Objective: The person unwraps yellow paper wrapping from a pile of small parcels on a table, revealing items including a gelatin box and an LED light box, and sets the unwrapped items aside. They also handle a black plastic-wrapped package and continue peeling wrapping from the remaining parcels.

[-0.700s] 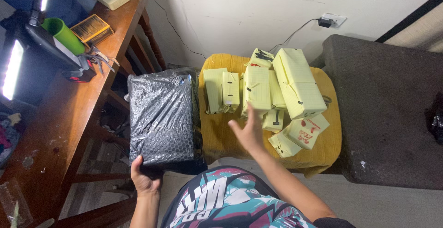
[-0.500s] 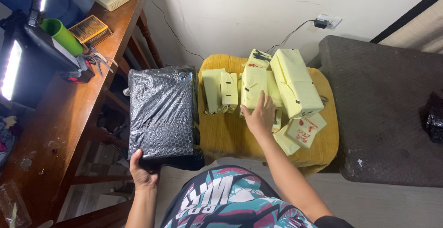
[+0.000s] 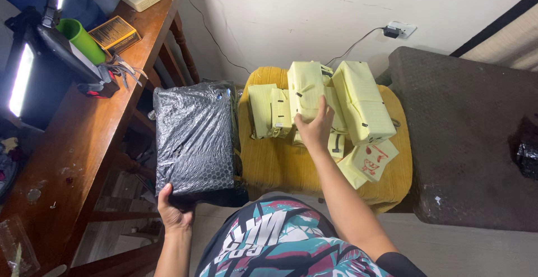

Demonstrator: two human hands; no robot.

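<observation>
My left hand [image 3: 175,209] grips the near edge of a large flat parcel wrapped in black bubble plastic [image 3: 195,137], held level beside the stool. My right hand [image 3: 315,127] reaches forward and closes on a pale yellow paper-wrapped package [image 3: 305,89] on top of a pile. The pile rests on a round yellow padded stool [image 3: 274,165]. Around it lie a long yellow package [image 3: 363,102], a smaller one [image 3: 269,111] to the left and one with a red drawing [image 3: 374,158] at the front right.
A wooden desk [image 3: 73,153] runs along the left with a green cup [image 3: 81,38], a dark lamp with a lit panel [image 3: 22,78] and a small box [image 3: 115,33]. A dark grey cushioned seat [image 3: 471,137] stands right. A charger is plugged into the wall socket [image 3: 395,30].
My right hand has moved forward from the front of the pile onto the top yellow package and closed around it. The black parcel stays in my left hand.
</observation>
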